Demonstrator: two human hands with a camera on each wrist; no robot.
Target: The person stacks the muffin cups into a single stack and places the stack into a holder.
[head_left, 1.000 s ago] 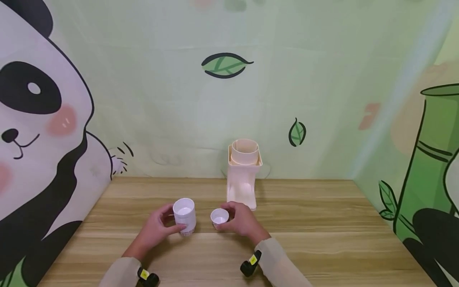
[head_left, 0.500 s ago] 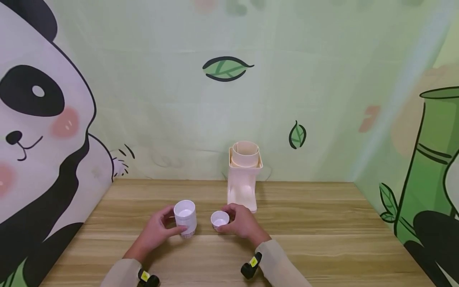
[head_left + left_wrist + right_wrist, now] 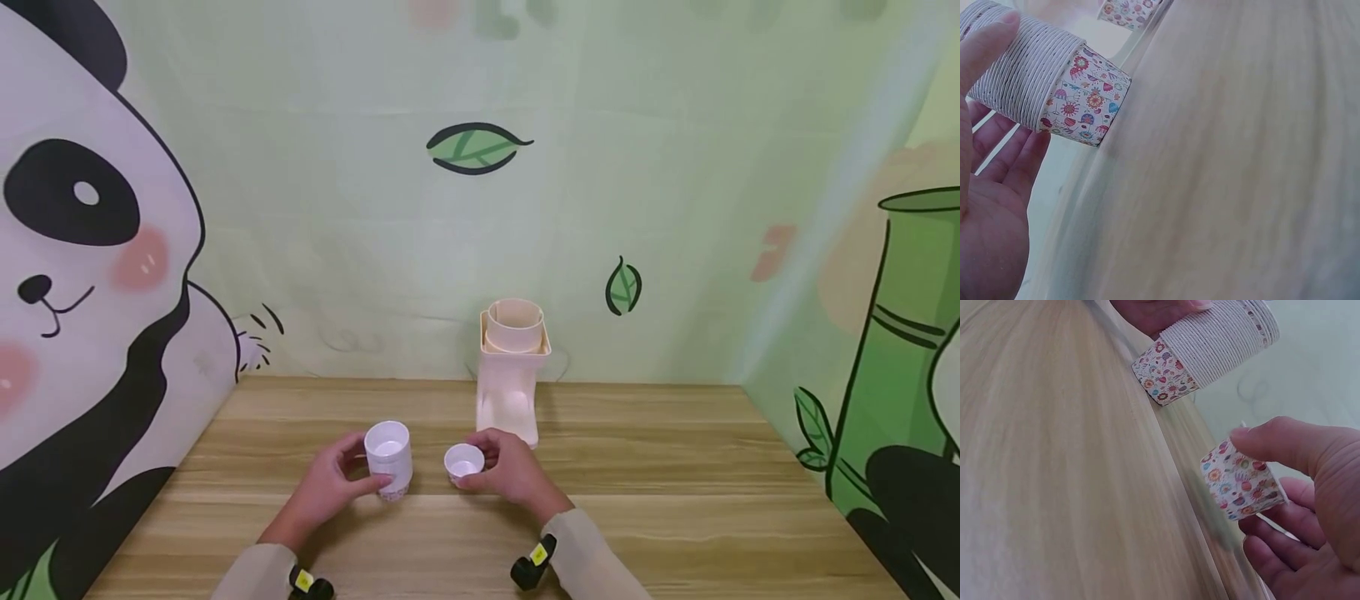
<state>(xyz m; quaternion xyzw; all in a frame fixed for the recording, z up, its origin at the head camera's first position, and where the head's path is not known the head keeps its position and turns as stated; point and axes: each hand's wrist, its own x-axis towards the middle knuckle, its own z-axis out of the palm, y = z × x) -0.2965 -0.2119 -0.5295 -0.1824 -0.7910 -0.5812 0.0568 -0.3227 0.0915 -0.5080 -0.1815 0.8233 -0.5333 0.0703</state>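
Note:
My left hand [image 3: 337, 471] grips a tall stack of nested paper cups [image 3: 390, 458] on the table, open ends up. In the left wrist view the stack [image 3: 1029, 69] shows many white rims, with a colourful flower print on the lowest cup. To its right, my right hand [image 3: 513, 471] holds a small paper cup [image 3: 463, 461] between thumb and fingers, open end up. In the right wrist view this single cup [image 3: 1241, 478] has the same flower print, and a gap separates it from the stack.
Behind the right hand stands a pale pink holder [image 3: 507, 400] with a round tube [image 3: 515, 325] in its top. The wooden table [image 3: 652, 500] ends at a printed cloth backdrop [image 3: 337, 208] with a panda, leaves and bamboo.
The right hand and its cup shift very slightly to the right. Both hands keep their holds, while the whole head view drifts a little downward.

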